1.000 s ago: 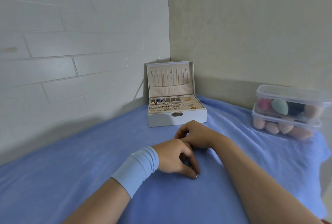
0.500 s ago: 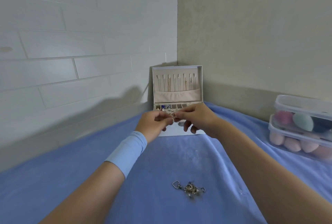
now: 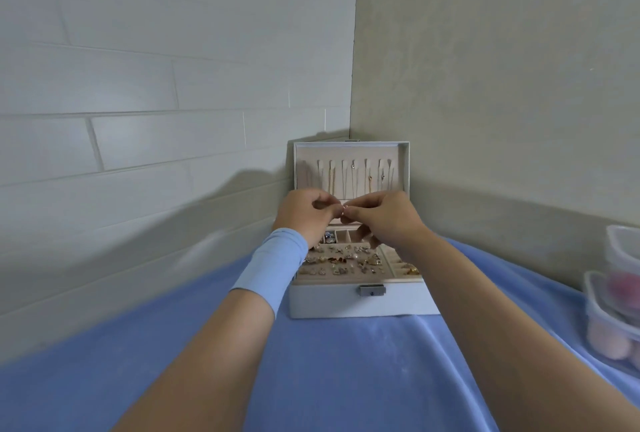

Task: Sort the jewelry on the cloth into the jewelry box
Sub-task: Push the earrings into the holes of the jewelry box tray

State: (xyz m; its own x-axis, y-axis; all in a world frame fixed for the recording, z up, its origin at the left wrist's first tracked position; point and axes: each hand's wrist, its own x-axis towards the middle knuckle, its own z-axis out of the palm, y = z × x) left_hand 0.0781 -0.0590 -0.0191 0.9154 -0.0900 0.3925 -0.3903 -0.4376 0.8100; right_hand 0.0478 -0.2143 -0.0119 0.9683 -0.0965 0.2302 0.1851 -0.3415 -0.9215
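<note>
As the left hand (image 3: 304, 215), pale blue wristband (image 3: 273, 265) at the wrist, pinches a tiny jewelry piece (image 3: 344, 212) with curled fingers (image 3: 328, 213) and the right hand (image 3: 384, 220) pinches its other side, both hover over the open white jewelry box (image 3: 332, 303) on blue cloth (image 3: 329, 379) in the corner, clear containers (image 3: 613, 314) stacked at far right.

no text, label, brand or number can be read. the small jewelry piece (image 3: 343, 212) in the grip is too small to tell. the white jewelry box (image 3: 360, 305) just below the grip and its metal clasp (image 3: 372, 290) show no legible marks. the clear plastic containers (image 3: 609, 321) well to the right of the grip are too blurred.
</note>
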